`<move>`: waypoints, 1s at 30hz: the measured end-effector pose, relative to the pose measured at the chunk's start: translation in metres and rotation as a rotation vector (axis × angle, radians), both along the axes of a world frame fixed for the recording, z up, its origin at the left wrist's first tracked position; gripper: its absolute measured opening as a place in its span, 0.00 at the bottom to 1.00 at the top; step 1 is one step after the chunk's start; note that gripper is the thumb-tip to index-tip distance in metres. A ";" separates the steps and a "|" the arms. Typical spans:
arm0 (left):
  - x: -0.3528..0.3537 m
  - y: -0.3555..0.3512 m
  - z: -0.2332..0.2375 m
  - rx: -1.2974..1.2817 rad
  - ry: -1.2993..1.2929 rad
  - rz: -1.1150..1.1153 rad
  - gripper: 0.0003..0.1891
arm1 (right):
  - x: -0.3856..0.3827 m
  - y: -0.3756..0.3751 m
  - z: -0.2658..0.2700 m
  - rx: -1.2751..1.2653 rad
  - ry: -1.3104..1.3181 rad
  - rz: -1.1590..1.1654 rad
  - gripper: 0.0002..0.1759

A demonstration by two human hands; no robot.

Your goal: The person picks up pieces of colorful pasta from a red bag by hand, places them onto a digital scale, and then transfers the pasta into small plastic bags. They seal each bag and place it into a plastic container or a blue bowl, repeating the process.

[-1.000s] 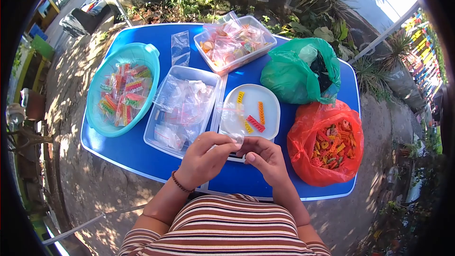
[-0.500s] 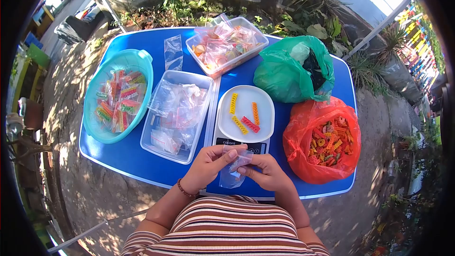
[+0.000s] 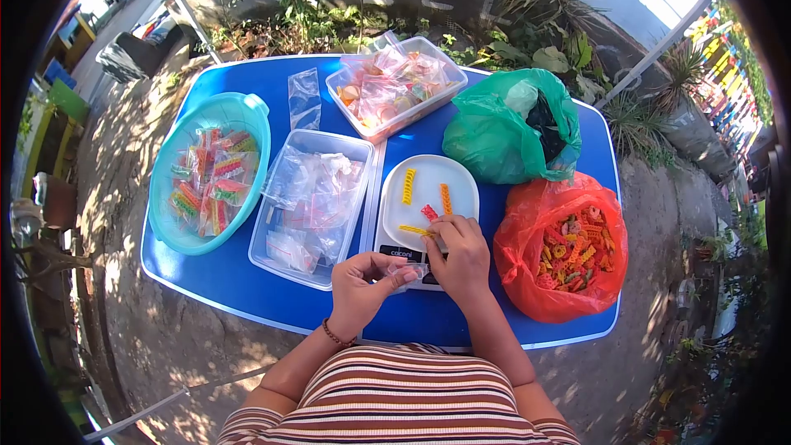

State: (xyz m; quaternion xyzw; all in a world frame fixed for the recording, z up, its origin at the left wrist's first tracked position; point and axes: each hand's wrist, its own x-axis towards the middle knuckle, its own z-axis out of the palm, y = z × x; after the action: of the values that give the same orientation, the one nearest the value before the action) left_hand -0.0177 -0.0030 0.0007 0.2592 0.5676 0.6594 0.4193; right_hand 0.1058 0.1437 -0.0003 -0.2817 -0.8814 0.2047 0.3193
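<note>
Reading the plate (image 3: 426,185) as the clock's centre, the neighbours crowd in on the blue table (image 3: 222,272). At 9 o'clock sits a plastic tub (image 3: 360,206) of clear bags, and farther out the same way a teal basin (image 3: 257,103) of filled packets. A loose bag (image 3: 304,99) lies flat at 10, just beside the tub. At 12 is a box (image 3: 412,119) heaped with packets; between 1 and 2, a green bag (image 3: 494,136), its lower edge meeting the red bag (image 3: 521,272) of loose twists at about 4.

The right hand (image 3: 461,254), at 5 o'clock, blocks part of the scale (image 3: 401,253) and of the red twist (image 3: 429,213). Its thumb and fingertips pinch the end of the lower yellow twist (image 3: 414,230) at the plate's 6 o'clock. The left hand (image 3: 362,288), at 7, pinches a small clear bag (image 3: 416,272).

Counted: four twists at the plate, two yellow, one orange (image 3: 446,199), one red; two carrier bags; one basin; one tub; one box; one scale; packets overlap too much to count
</note>
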 end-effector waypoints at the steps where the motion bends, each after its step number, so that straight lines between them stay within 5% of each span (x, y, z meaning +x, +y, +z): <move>1: -0.001 -0.001 0.001 -0.012 0.086 0.007 0.11 | 0.004 0.000 0.000 -0.027 0.018 0.006 0.08; 5: -0.003 0.001 0.009 -0.034 0.242 0.020 0.13 | 0.028 -0.002 0.015 -0.537 0.431 0.179 0.11; 8: -0.005 0.001 0.006 -0.012 0.256 -0.039 0.13 | 0.042 0.001 0.041 -0.347 0.244 0.246 0.13; 21: -0.001 0.005 0.020 0.034 0.438 -0.159 0.12 | 0.048 -0.010 0.042 -0.264 0.230 0.265 0.16; 30: 0.007 0.001 -0.009 0.013 0.049 -0.119 0.13 | 0.042 -0.010 0.043 -0.333 0.146 0.374 0.07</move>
State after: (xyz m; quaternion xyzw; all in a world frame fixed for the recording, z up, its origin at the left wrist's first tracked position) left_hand -0.0103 -0.0021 -0.0087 0.3114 0.5569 0.6305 0.4420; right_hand 0.1480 0.1337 0.0429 -0.1470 -0.8470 0.4222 0.2878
